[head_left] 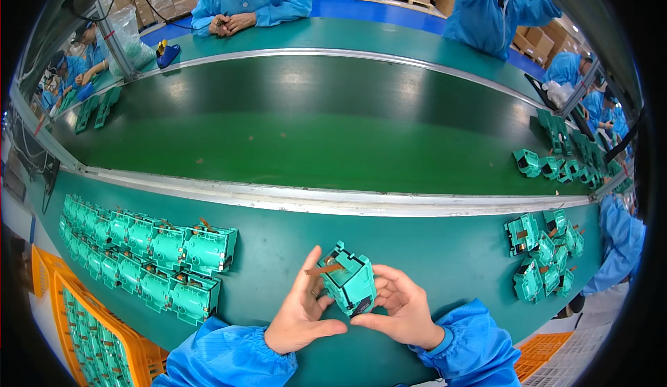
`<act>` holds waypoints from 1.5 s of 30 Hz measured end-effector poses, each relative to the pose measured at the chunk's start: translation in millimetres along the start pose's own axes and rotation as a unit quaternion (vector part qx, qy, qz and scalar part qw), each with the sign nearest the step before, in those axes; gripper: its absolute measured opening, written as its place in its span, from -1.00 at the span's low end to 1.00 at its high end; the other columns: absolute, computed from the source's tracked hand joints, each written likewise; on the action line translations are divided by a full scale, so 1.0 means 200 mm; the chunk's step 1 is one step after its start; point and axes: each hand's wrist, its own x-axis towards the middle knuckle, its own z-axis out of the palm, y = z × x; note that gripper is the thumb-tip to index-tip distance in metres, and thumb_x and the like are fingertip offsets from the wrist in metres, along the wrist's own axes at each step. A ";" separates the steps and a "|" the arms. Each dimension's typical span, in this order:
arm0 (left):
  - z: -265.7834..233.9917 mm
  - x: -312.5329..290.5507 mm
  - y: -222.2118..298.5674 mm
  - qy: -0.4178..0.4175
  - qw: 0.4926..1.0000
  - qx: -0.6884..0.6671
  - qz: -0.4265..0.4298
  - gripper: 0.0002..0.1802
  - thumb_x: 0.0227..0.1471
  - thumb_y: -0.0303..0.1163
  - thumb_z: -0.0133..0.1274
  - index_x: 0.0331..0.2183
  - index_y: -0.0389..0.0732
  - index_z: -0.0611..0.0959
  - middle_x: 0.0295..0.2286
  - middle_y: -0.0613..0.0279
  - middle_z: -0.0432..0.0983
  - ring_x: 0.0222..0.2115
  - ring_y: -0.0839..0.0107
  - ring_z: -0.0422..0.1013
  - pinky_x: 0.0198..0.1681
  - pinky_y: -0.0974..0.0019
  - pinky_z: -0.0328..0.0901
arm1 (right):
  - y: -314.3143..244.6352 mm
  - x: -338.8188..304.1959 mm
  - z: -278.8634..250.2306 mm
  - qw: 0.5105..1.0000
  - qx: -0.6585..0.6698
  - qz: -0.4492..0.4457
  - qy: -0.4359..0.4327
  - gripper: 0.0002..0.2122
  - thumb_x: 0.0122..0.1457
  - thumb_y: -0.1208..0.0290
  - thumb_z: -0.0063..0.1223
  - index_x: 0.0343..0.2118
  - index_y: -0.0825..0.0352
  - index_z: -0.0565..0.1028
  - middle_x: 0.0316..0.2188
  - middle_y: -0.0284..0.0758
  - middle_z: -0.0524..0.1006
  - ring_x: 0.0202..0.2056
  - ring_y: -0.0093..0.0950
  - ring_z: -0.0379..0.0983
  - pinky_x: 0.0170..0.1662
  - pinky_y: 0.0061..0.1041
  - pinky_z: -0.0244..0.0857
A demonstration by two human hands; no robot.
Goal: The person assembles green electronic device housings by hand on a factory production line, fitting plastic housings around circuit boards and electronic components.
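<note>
Between my two hands, above the near table, is a green plastic housing (353, 284) with a copper-coloured strip sticking out to its left. My right hand (404, 309) grips it, thumb at the lower edge and fingers along the right side. On the other side, my left hand (300, 316) has its curled fingers against the housing. Its index finger points up beside the strip and its thumb lies just below the part. The housing is tilted, and its underside is hidden.
Rows of similar green housings (168, 248) stand at the left; a smaller group (543, 255) is at the right. A metal rail (299, 198) separates the near table from a green conveyor belt (326, 144). An orange crate (114, 328) sits lower left. Co-workers in blue work beyond.
</note>
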 end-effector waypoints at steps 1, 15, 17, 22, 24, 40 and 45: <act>0.01 -0.01 0.00 0.035 0.997 -0.032 -0.059 -0.02 -0.31 -0.62 0.14 0.09 -0.20 -0.08 0.03 0.15 -0.08 0.01 0.29 0.04 0.02 0.16 0.03 | -0.01 -0.01 0.01 0.999 -0.024 0.024 -0.005 -0.38 -0.13 0.71 0.07 0.03 0.45 0.06 -0.25 -0.22 0.38 -0.24 -0.51 0.37 -0.20 -0.51 0.32; -0.01 -0.01 0.00 -0.011 0.890 -0.406 -0.210 -0.20 -0.28 0.04 -0.21 0.02 -0.17 0.21 -0.01 -0.26 0.03 -0.21 -0.14 0.24 -0.21 0.02 0.20 | -0.09 0.00 0.02 0.924 -0.355 -0.140 0.011 -0.27 -0.36 0.35 0.34 -0.07 0.48 0.21 -0.15 -0.10 0.32 -0.14 -0.27 0.24 -0.10 -0.39 0.12; -0.02 -0.03 -0.02 0.001 0.900 -0.395 -0.185 -0.21 -0.28 0.05 -0.20 0.03 -0.13 0.20 -0.01 -0.27 0.01 -0.19 -0.16 0.23 -0.20 0.01 0.20 | -0.09 -0.01 0.00 0.928 -0.345 -0.140 0.007 -0.24 -0.37 0.35 0.34 -0.05 0.48 0.19 -0.15 -0.09 0.32 -0.13 -0.27 0.24 -0.09 -0.38 0.11; -0.10 -0.06 -0.07 -0.078 0.891 -0.415 -0.165 -0.19 -0.29 0.06 -0.14 0.03 -0.11 0.19 0.01 -0.11 0.05 -0.10 -0.15 0.16 -0.11 -0.07 0.13 | -0.06 0.01 0.00 0.934 -0.324 -0.151 -0.023 -0.22 -0.35 0.36 0.33 -0.02 0.49 0.15 -0.14 -0.07 0.30 -0.11 -0.25 0.22 -0.07 -0.35 0.09; -0.07 -0.07 -0.03 -0.038 0.898 -0.413 -0.147 -0.21 -0.25 -0.02 -0.07 0.03 -0.17 0.18 -0.02 -0.07 0.10 -0.08 -0.03 0.15 -0.04 -0.03 0.07 | -0.05 0.02 -0.01 0.932 -0.324 -0.156 -0.052 -0.20 -0.34 0.34 0.32 0.00 0.49 0.13 -0.10 -0.05 0.27 -0.08 -0.24 0.20 -0.06 -0.34 0.07; -0.04 -0.17 0.24 0.157 0.703 0.690 0.076 -0.23 -0.30 -0.13 0.15 -0.07 -0.31 0.27 -0.18 -0.17 0.14 -0.25 -0.04 0.17 -0.21 0.13 0.18 | 0.02 0.20 0.30 0.811 -0.549 -0.173 -0.102 -0.23 -0.36 0.43 0.23 -0.02 0.55 0.09 -0.26 -0.06 0.33 -0.25 -0.14 0.27 -0.20 -0.30 0.20; -0.08 -0.34 0.39 0.241 0.595 0.765 0.049 -0.19 -0.41 -0.14 0.23 -0.07 -0.19 0.30 -0.08 -0.14 0.04 -0.05 -0.19 -0.07 -0.05 -0.10 -0.02 | 0.11 0.32 0.29 0.850 -0.488 -0.139 -0.139 -0.26 -0.30 0.45 0.18 0.00 0.50 0.07 -0.21 -0.05 0.29 -0.19 -0.16 0.23 -0.14 -0.37 0.18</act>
